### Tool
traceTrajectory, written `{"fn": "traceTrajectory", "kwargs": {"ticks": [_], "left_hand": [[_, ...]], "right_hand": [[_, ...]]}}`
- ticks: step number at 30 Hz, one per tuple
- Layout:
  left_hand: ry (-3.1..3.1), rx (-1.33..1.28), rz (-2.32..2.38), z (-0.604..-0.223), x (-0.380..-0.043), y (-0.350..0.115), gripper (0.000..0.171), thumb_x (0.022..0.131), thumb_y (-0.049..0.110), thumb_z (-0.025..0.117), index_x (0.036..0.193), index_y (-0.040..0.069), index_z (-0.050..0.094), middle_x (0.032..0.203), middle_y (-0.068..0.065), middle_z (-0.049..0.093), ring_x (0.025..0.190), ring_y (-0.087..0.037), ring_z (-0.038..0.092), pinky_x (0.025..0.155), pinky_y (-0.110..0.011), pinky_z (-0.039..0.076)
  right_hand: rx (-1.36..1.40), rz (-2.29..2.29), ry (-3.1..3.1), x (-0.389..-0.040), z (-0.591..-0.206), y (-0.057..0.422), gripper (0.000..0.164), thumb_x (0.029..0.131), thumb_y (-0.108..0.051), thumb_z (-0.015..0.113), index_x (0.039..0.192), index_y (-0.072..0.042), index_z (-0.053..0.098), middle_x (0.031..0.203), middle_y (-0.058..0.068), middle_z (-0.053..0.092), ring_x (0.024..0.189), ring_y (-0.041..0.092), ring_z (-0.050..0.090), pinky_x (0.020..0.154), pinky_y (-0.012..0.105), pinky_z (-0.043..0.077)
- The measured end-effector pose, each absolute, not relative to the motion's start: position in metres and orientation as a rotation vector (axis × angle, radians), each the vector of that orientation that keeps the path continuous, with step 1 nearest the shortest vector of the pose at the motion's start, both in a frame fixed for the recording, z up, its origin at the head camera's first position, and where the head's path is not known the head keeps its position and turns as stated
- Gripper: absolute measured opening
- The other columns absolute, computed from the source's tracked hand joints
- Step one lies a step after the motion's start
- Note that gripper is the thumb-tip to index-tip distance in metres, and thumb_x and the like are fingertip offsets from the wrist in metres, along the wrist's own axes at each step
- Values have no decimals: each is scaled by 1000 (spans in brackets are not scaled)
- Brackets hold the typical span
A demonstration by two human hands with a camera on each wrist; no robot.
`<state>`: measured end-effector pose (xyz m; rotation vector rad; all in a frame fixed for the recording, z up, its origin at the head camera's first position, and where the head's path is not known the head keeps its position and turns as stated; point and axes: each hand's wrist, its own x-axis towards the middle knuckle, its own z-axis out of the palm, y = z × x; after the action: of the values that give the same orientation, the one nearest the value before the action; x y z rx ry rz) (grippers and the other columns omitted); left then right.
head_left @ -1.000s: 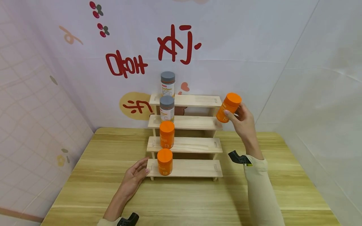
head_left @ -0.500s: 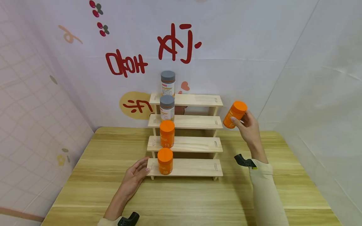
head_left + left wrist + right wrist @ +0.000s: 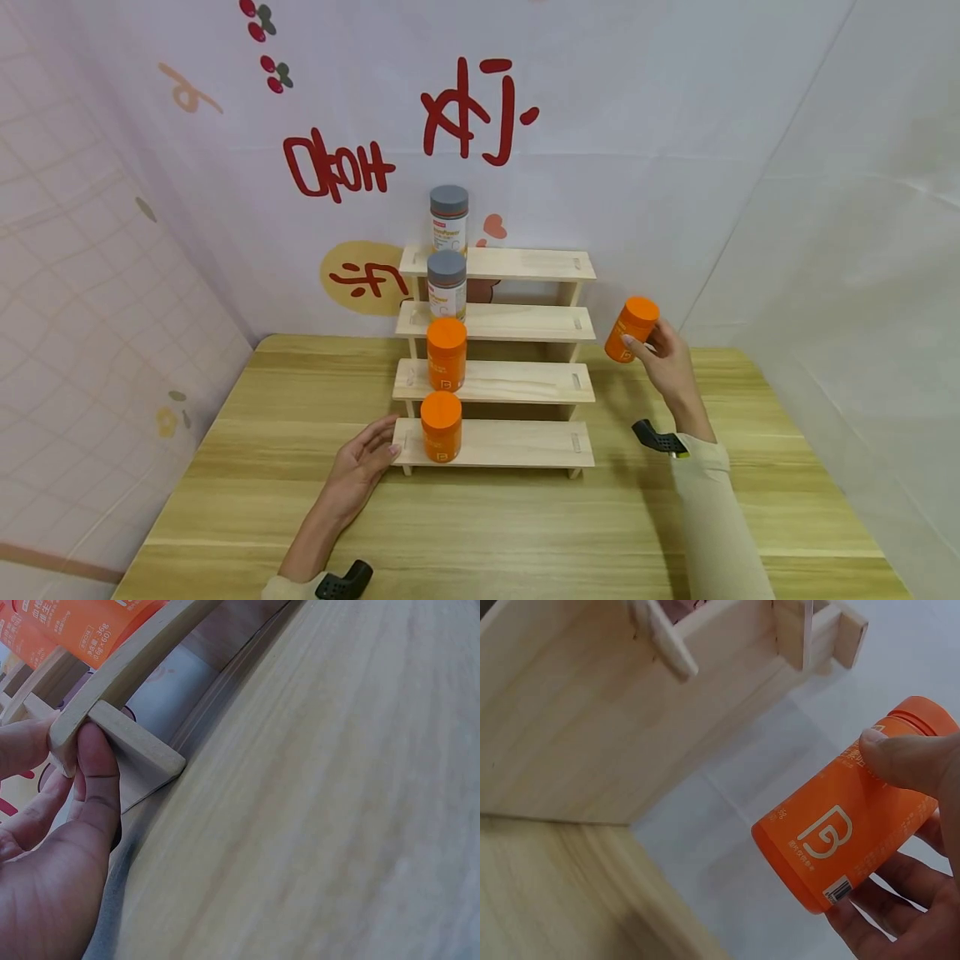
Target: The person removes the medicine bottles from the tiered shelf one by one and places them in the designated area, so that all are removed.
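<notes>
My right hand holds an orange plastic jar in the air, right of a four-step wooden display rack. In the right wrist view the thumb lies across the label of the tilted jar, with the fingers behind it. My left hand pinches the left end of the rack's lowest shelf. Up close in the left wrist view, thumb and fingers grip that shelf's corner. Two orange jars stand on the lower shelves, the front one lowest. A grey-lidded jar and another stand above.
The rack stands on a wood-grain table. Behind it hangs a white backdrop with red characters and small printed pictures. More white sheeting borders the table on the right. All jars on the rack line up toward its left end.
My right hand has carried the orange jar down and slightly right, away from the rack's upper shelves. The left hand keeps its place on the lowest shelf.
</notes>
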<state>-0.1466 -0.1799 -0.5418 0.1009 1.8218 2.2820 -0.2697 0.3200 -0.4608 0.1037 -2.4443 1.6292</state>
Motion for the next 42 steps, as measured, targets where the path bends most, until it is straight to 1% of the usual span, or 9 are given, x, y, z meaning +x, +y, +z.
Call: {"fn": "traceTrajectory", "kwargs": {"ticks": [6,9,13,20,25,33,36,39,42], "left_hand": [[1819,107,2289,-541,-146,-180,64,100,4,64,156,-1,35,133,-9,51,114,-5,62,96,-20,56],[1817,116,2288,-541,-146,-180,64,100,4,63,156,-1,34,133,-9,51,114,-5,62,96,-20,56],[1815,120,2285,-541,-146,-181,64,100,4,63,156,-1,34,135,-10,50,115,-5,62,97,-20,56],[1812,123,2290,-541,-146,-180,64,100,4,63,156,-2,33,134,-9,50,114,-5,62,97,-20,56],[1809,113,2297,-541,-146,-179,64,99,3,63,156,-2,34,133,-8,52,113,-5,63,96,-20,57],[1808,116,2295,-542,-146,-179,64,100,4,63,156,-1,34,135,-8,50,115,-5,62,97,-21,56],[1807,115,2299,-542,-147,-179,64,100,3,63,156,-2,33,135,-7,51,115,-5,62,97,-21,56],[1810,110,2301,-542,-147,-179,64,99,3,64,156,-2,34,135,-7,51,116,-5,62,97,-21,56],[1811,104,2298,-542,-147,-178,65,99,4,64,156,-2,34,136,-8,51,116,-6,62,98,-21,56]], "right_hand": [[87,1642,-2441,-271,-477,329,63,100,-32,69,156,-20,43,149,10,55,123,-1,53,106,19,47],[108,1653,-2430,-270,-485,334,63,100,-27,69,156,-16,44,147,10,57,121,-2,54,98,9,46],[97,1656,-2446,-269,-494,340,63,99,-28,70,155,-14,44,144,9,58,117,-2,56,94,7,46],[74,1647,-2509,-267,-511,351,63,100,-32,69,155,-13,44,149,20,54,118,-4,54,94,7,46],[81,1632,-2568,-265,-523,360,60,101,-35,67,154,-16,46,149,16,56,119,-6,55,96,6,43],[117,1607,-2634,-264,-532,368,64,102,-40,62,159,-23,38,153,20,50,124,-6,52,98,4,39],[95,1581,-2672,-263,-532,369,64,103,-41,61,159,-23,37,155,19,49,132,4,52,105,11,40],[87,1591,-2694,-262,-531,369,66,103,-42,60,161,-22,35,157,18,47,141,23,48,118,33,40],[90,1634,-2685,-261,-528,367,68,104,-39,60,161,-19,32,157,20,45,144,34,42,122,56,33]]}}
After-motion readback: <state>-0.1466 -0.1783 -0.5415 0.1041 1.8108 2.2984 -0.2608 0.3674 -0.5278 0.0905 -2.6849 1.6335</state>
